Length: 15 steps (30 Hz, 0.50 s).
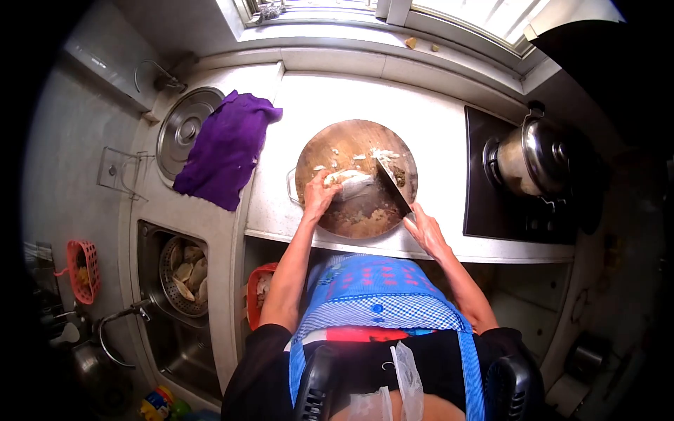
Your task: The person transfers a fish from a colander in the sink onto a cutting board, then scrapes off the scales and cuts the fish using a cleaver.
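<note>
A round wooden cutting board (pixel 344 137) with a metal handle lies on the white counter before me. On it is a silvery-white fish (pixel 357 185), its left end held under the curled fingers of my left hand (pixel 321 195). My right hand (pixel 425 231) is closed round the handle of a kitchen knife (pixel 394 185). The blade slants up and left over the board's right side, just right of the fish. White scraps (pixel 382 154) and a dark clump lie near the blade tip, and pale residue is smeared along the board's near part.
To the right, a steel pot (pixel 535 158) sits on a black cooktop (pixel 484 210). A purple cloth (pixel 228 151) partly covers a round metal lid (pixel 184 131) at left. The sink (pixel 184 361) holds a colander (pixel 170 284) with several pale fish. A red basket (pixel 253 302) is below the counter.
</note>
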Motion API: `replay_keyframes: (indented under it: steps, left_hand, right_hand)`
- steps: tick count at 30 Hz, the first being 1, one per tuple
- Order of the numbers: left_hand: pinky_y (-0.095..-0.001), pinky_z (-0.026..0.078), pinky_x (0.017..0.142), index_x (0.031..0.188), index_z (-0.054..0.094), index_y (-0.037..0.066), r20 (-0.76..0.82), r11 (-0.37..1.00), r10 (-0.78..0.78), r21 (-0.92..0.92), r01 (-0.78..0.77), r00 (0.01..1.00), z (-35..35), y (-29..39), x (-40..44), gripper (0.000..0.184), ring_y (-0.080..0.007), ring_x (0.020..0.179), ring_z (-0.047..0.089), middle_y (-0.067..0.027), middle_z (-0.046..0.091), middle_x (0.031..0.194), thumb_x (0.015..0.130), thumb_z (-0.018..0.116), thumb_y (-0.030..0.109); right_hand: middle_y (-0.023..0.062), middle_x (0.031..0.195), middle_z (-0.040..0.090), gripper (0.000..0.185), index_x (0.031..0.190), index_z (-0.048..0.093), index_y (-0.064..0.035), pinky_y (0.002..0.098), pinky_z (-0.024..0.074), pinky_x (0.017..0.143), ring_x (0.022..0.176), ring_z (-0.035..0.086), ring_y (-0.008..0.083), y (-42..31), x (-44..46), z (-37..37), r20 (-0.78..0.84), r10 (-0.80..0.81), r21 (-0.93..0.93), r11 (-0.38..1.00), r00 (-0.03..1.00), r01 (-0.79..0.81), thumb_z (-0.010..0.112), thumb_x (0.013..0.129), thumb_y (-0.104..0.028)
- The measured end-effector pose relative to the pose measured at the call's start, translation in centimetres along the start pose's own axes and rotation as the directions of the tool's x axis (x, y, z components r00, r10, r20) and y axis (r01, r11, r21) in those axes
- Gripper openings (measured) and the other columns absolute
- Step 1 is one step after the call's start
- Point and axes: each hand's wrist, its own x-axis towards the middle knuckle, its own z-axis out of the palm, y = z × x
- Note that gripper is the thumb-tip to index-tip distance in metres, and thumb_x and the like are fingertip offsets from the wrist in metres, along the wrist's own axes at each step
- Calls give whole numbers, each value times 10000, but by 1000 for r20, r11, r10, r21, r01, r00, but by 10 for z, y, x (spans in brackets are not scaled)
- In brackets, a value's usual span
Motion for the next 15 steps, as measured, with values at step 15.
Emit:
replay_keyframes:
  steps: [15]
  left_hand:
    - [-238,503,626,1232,570,70,290,748,-170,-584,315,942,-37,15,-21,499,-99,846,615,-11,664,1041,789,726,241]
  right_hand:
    - [258,734,614,382,1169,457,-45,509,472,702,754,628,459,-2,-3,-5,23,58,-28,998,998,-57,558,894,-290]
